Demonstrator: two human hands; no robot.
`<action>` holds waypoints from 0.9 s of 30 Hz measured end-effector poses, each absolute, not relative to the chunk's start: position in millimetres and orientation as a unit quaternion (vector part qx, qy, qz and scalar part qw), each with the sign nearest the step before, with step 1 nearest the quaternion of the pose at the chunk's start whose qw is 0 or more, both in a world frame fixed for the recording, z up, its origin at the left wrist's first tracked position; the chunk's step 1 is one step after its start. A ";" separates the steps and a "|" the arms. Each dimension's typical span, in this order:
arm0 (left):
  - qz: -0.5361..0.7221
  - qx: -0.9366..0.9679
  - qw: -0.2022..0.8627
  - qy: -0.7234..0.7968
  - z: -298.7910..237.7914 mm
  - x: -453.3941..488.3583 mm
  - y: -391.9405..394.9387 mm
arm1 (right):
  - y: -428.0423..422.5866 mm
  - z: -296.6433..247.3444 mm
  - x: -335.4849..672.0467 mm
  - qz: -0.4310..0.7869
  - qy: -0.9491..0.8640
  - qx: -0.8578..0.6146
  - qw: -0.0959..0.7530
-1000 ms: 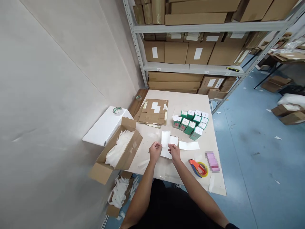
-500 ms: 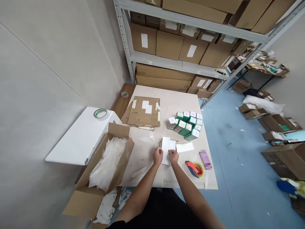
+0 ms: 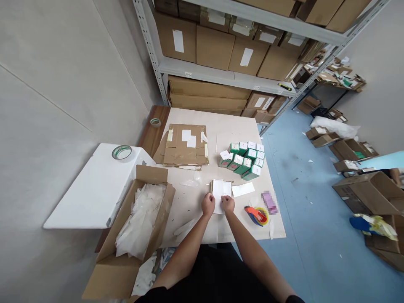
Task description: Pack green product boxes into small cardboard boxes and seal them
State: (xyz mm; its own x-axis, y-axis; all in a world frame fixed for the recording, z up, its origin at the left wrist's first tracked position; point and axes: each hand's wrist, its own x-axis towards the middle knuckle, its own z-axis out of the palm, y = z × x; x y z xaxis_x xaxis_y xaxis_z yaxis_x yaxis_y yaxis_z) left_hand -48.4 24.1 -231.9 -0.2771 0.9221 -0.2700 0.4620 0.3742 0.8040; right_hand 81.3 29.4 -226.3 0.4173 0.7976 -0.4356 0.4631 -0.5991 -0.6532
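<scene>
White sheet [image 3: 217,189], just drawn slightly closer in, is over the table [image 3: 227,124] between left hand [image 3: 208,205] and right hand [image 3: 228,204], both pinching its edges, seemingly steadying it.

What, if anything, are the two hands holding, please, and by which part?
A white sheet, apparently pinched by its side edges: the left hand at its left edge, the right hand at its right edge.

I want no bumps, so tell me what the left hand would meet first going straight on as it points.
The left hand would first meet the white paper sheet at its fingertips; beyond that, probably the green-and-white rectangular boxes, though depth is hard to judge.
</scene>
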 end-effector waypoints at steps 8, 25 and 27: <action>0.300 0.465 0.373 0.745 -225.9 -47.6 25.8 | 34.9 -220.7 78.4 0.368 -0.393 -0.823 0.182; 0.283 0.474 0.345 0.759 -231.7 -45.6 24.5 | 38.3 -222.7 73.5 0.355 -0.404 -0.831 0.146; 0.280 0.475 0.343 0.760 -232.3 -45.5 24.3 | 38.2 -222.8 73.6 0.356 -0.405 -0.830 0.145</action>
State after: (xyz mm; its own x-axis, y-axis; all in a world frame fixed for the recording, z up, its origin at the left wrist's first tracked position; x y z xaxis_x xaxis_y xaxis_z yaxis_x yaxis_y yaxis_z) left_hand -45.5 24.3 -232.3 -0.3139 0.9146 -0.2550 0.5299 0.3917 0.7522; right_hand 73.6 38.2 -222.8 0.4184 0.7751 -0.4734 0.5693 -0.6300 -0.5283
